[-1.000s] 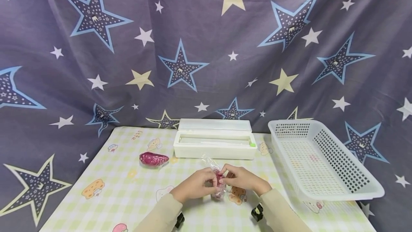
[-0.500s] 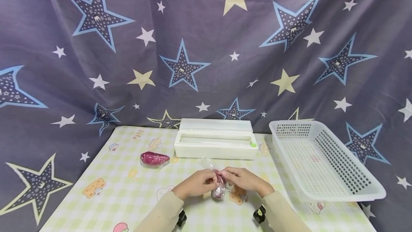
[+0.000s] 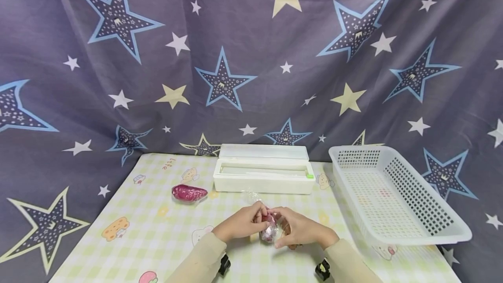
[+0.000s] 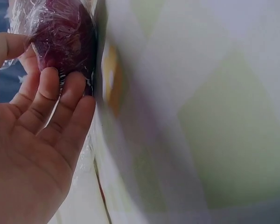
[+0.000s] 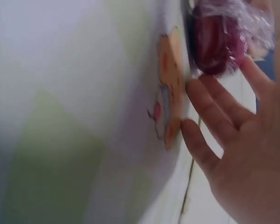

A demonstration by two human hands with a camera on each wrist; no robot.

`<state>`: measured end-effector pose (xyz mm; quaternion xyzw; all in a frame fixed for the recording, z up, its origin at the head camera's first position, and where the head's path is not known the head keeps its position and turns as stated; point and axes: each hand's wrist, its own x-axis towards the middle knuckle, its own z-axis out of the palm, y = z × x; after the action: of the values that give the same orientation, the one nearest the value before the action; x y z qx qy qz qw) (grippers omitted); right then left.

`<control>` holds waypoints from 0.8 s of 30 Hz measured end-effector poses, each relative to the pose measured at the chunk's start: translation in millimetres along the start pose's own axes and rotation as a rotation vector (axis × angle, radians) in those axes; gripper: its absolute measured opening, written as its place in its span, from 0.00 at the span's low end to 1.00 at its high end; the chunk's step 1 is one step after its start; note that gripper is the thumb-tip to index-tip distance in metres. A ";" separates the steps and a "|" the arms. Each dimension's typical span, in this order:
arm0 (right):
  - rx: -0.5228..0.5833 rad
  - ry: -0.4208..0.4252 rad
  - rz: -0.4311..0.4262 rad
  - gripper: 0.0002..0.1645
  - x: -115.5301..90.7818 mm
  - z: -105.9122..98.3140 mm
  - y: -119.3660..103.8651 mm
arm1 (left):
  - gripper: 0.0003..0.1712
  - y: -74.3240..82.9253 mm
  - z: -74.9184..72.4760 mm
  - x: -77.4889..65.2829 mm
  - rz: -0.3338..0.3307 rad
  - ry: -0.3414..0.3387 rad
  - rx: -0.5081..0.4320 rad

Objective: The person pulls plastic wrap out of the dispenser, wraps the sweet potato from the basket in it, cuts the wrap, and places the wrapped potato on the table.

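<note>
A purple sweet potato (image 3: 269, 228) in crinkled clear plastic wrap stands between my two hands on the tablecloth. My left hand (image 3: 243, 222) holds it from the left; in the left wrist view its thumb and forefinger pinch the wrap and the other fingertips lie against the sweet potato (image 4: 65, 42). My right hand (image 3: 301, 227) is spread on the other side, thumb apart from the fingers. The right wrist view shows its fingertips (image 5: 198, 88) at the wrapped surface. Loose film (image 3: 251, 195) sticks up beyond the hands.
Another wrapped sweet potato (image 3: 189, 193) lies to the left. A white cling film box (image 3: 263, 184) with raised lid and a green slider stands at the back. On the right is a white perforated basket (image 3: 353, 213). A star-patterned curtain (image 3: 251, 34) hangs behind the table.
My right hand has moved from pinching at the top of the wrapped sweet potato to a spread pose, thumb lowered towards the table. The left hand keeps its hold.
</note>
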<state>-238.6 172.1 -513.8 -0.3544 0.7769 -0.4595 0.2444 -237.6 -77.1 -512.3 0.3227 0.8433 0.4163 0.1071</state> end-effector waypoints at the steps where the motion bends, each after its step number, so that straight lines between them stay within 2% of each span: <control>1: -0.038 0.028 -0.003 0.50 1.8 1.3 0.4 | 0.10 0.1 -0.4 0.5 -0.006 0.000 -0.006; 3: -0.102 0.072 -0.006 0.44 6.4 2.8 3.3 | 0.13 0.1 -0.8 1.3 -0.004 0.001 -0.003; 8: -0.168 0.124 -0.004 0.33 16.0 2.6 10.8 | 0.13 0.8 -1.2 2.5 0.008 0.000 0.002; 15: -0.171 0.141 0.017 0.21 22.8 -1.0 10.5 | 0.13 -3.8 -4.2 1.4 -0.004 -0.030 -0.019; 18: -0.199 0.153 0.016 0.18 25.7 -1.2 10.0 | 0.15 -5.9 -5.5 1.3 -0.005 -0.047 -0.026; 24: -0.187 0.176 0.031 0.12 31.2 3.3 6.9 | 0.18 -8.7 -6.3 1.1 -0.027 -0.057 -0.047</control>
<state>-258.2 148.4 -523.2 -0.3220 0.8401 -0.4105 0.1482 -245.3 -84.3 -514.9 0.3205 0.8340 0.4253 0.1444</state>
